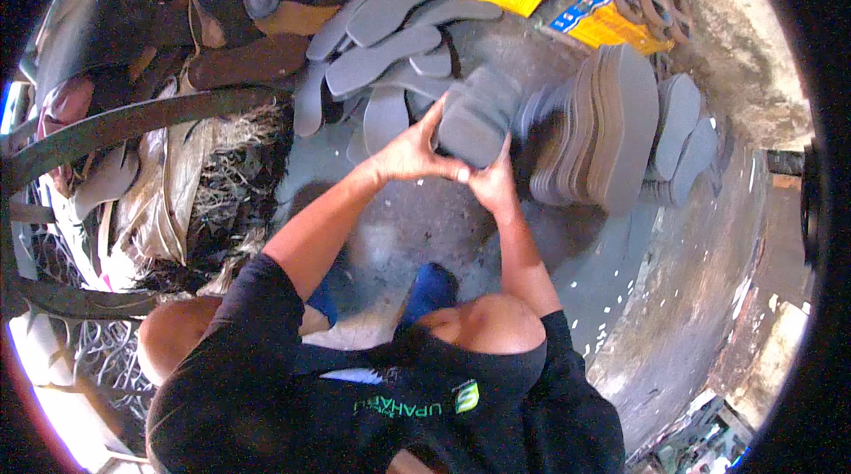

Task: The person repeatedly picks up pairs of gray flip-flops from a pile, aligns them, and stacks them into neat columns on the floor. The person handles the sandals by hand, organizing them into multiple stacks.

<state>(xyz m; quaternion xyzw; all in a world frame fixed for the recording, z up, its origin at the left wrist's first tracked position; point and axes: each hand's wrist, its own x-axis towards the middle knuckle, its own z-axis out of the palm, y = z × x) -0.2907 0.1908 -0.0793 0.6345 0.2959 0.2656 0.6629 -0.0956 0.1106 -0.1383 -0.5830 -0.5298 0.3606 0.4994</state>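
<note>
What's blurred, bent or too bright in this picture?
Head view: the grey soles between left hand and right hand look smeared, probably by motion; head view: black corners, edges bending towards the rim; head view: glare whitens the lower left, shadow darkens patches of floor.

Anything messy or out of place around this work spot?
Yes: the grey soles ahead-left lie in a jumbled heap, unlike the neat row of soles at right. Small white scraps litter the floor there too.
</note>
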